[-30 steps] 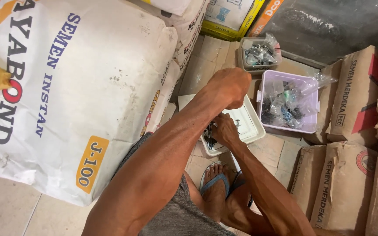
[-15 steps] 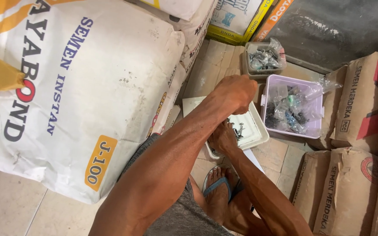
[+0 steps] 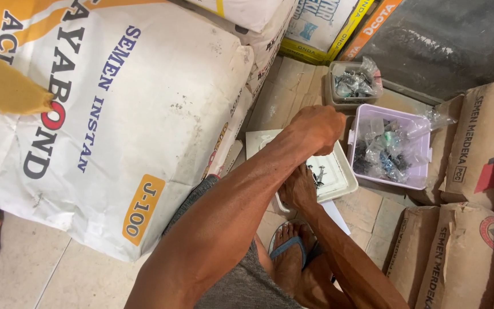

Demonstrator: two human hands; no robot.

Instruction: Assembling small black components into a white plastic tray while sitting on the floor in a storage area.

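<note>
A large white cement sack point(image 3: 104, 114) filled the left of the view, resting on the tiled floor point(image 3: 24, 263). To the right of it lay a shallow white tray point(image 3: 338, 174) holding a few small dark screws point(image 3: 317, 174). The left hand point(image 3: 315, 127) hovered over the far edge of the white tray, curled into a loose fist; what it held, if anything, could not be told. The right hand point(image 3: 298, 189) rested at the near edge of the white tray, fingers bent down beside the screws, its grip hidden from above. Below the tray a foot in a blue sandal point(image 3: 290, 252) stood on the floor. Right of the tray sat a lilac tub point(image 3: 367, 123) of bagged hardware, a grey tub point(image 3: 338, 100) beyond it, and brown paper sacks point(image 3: 475, 149) further right.
</note>
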